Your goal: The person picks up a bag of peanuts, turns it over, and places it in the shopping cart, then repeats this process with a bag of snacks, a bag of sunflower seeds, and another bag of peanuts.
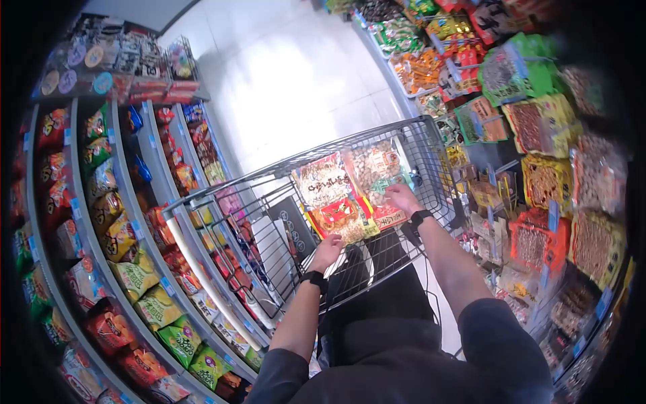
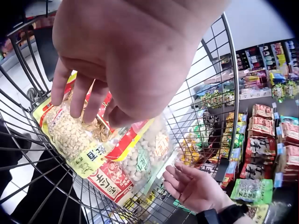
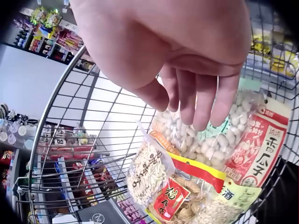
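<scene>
Closest of all is the person's left hand [image 2: 124, 51], its fingers [image 2: 80, 95] hanging slack and slightly bent, released and grasping nothing. The right hand [image 1: 402, 200] is just as loose, the palm turned partly up and the fingers lightly bent around no object; whether any fingertip brushes a package, I cannot tell from where I stand. Beneath the left hand lies a bag edged in red and yellow [image 1: 340, 212], with a red label and brown curled pieces showing through. Beside it, under the right hand, sits a clear bag of whitish nuts [image 3: 215, 149], and next to that a red-and-white packet [image 3: 259, 154]. Another clear bag of pale pieces [image 1: 326, 178] adjoins the red-and-yellow one. All 4 lie together in a wire cart [image 2: 237, 79], near a dark panel with printed symbols [image 1: 293, 232]. Each wrist wears a dark band, 2 altogether, and the person has dark short sleeves [image 1: 501, 330]. Farther out, grey shelves [image 1: 128, 182] of snack packets stand on the person's left, hanging packs [image 1: 538, 128] crowd the right, and pale floor tiles [image 1: 276, 74] shine ahead.
</scene>
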The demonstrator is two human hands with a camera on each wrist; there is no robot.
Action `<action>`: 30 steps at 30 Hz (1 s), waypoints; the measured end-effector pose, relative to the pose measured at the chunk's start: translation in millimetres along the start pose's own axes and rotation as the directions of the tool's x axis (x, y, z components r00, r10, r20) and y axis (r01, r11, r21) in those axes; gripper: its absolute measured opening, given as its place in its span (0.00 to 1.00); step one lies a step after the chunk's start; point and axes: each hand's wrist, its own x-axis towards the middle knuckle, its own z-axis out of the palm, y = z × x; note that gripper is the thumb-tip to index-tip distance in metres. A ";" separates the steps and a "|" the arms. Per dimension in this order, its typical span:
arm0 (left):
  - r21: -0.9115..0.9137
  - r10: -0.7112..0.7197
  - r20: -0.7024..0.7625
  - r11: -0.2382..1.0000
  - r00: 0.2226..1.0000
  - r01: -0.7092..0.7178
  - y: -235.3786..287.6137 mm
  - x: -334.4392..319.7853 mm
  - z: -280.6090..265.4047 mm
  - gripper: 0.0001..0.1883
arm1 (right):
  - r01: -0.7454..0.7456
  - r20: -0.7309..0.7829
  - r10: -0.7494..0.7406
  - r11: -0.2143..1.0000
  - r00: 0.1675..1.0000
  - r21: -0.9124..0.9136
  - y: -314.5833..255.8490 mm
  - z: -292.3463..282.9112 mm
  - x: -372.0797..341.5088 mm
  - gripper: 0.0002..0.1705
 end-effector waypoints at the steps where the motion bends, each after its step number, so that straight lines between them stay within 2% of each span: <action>1: -0.022 0.005 0.018 1.000 1.000 -0.004 2.1 -9.0 -3.8 0.22 | -0.001 -0.038 0.000 1.000 0.999 -0.022 -3.6 -6.2 -14.5 0.17; 4: -0.032 0.046 0.056 0.999 0.997 -0.044 -2.7 -26.9 -5.2 0.25 | 0.129 -0.073 -0.126 0.991 0.989 0.030 8.8 -17.7 -42.1 0.16; 6: 0.104 0.096 0.130 0.988 0.987 -0.110 -5.1 -43.6 -1.1 0.26 | 0.158 -0.103 -0.152 0.986 0.983 0.059 22.0 -20.5 -66.5 0.16; 7: 0.212 0.119 0.200 0.964 0.973 -0.161 3.5 -59.5 1.6 0.27 | 0.241 -0.089 -0.256 0.959 0.963 -0.147 31.0 -20.4 -80.5 0.17; 8: 0.238 0.153 0.279 0.945 0.948 -0.223 8.7 -80.8 7.1 0.27 | 0.310 -0.061 -0.352 0.885 0.934 -0.347 41.1 -20.6 -96.5 0.17; 9: 0.235 0.127 0.336 0.948 0.933 -0.213 13.0 -100.5 14.3 0.27 | 0.353 -0.061 -0.448 0.774 0.892 -0.526 29.5 -14.7 -144.5 0.19; 10: 0.237 0.099 0.393 0.950 0.914 -0.205 9.5 -116.8 24.0 0.28 | 0.280 -0.059 -0.421 0.694 0.905 -0.663 43.8 -7.0 -161.4 0.20; 11: 0.256 0.181 0.402 0.919 0.897 -0.300 -0.6 -128.2 35.8 0.27 | 0.232 -0.029 -0.342 0.695 0.939 -0.680 52.7 1.9 -186.4 0.21; 12: 0.273 0.257 0.417 0.879 0.872 -0.390 -16.0 -137.7 47.9 0.27 | 0.278 0.026 -0.374 0.637 0.927 -0.719 78.6 12.4 -197.3 0.22; 13: 0.353 0.358 0.385 0.795 0.851 -0.494 -26.6 -146.5 56.9 0.30 | 0.259 0.073 -0.324 0.581 0.943 -0.772 79.8 22.0 -233.6 0.20; 14: 0.358 0.377 0.398 0.776 0.836 -0.520 -37.0 -152.9 63.4 0.30 | 0.359 0.196 -0.476 0.279 0.857 -0.891 105.6 32.5 -243.5 0.29; 16: 0.646 0.370 0.262 0.618 0.891 -0.447 -49.5 -170.6 77.5 0.44 | 0.266 0.032 -0.714 0.218 0.699 -0.939 143.5 62.8 -286.3 0.45; 17: 0.653 0.376 0.253 0.613 0.892 -0.444 -52.6 -172.6 81.6 0.45 | 0.272 0.025 -0.555 0.368 0.831 -0.889 138.4 71.2 -307.7 0.49; 18: 0.658 0.378 0.245 0.612 0.893 -0.439 -55.7 -173.6 83.3 0.46 | 0.243 0.044 -0.370 0.513 0.928 -0.823 134.5 78.2 -330.0 0.55; 19: 0.682 0.364 0.229 0.602 0.903 -0.415 -58.4 -177.6 86.0 0.46 | 0.315 0.011 -0.496 0.534 0.868 -0.784 156.4 89.9 -331.4 0.55; 20: 0.674 0.366 0.228 0.609 0.902 -0.418 -61.0 -183.3 87.1 0.44 | 0.241 0.130 -0.213 0.664 0.968 -0.708 170.3 87.4 -325.4 0.48; 21: 0.666 0.358 0.236 0.617 0.903 -0.419 -68.3 -180.7 88.8 0.41 | 0.281 0.305 -0.078 0.644 0.949 -0.712 182.3 87.1 -319.9 0.39; 22: 0.661 0.354 0.247 0.619 0.902 -0.424 -76.3 -176.4 91.5 0.39 | 0.260 0.284 -0.080 0.681 0.956 -0.684 174.3 87.9 -355.0 0.32; 24: 0.747 0.370 0.222 0.530 0.902 -0.401 -82.9 -184.7 96.0 0.37 | 0.306 0.148 -0.282 0.676 0.948 -0.671 213.0 90.1 -363.9 0.32; 25: 0.771 0.437 0.208 0.477 0.875 -0.421 -91.9 -184.2 101.4 0.34 | 0.288 0.110 -0.290 0.692 0.951 -0.662 223.0 85.2 -373.6 0.32; 28: 0.793 0.467 0.234 0.416 0.853 -0.445 -108.2 -183.9 114.9 0.29 | 0.228 0.016 -0.270 0.782 0.963 -0.580 252.9 67.7 -403.9 0.31; 30: 0.772 0.495 0.273 0.399 0.825 -0.495 -118.0 -182.1 122.3 0.28 | 0.120 -0.029 -0.165 0.819 0.986 -0.561 269.2 50.9 -423.8 0.32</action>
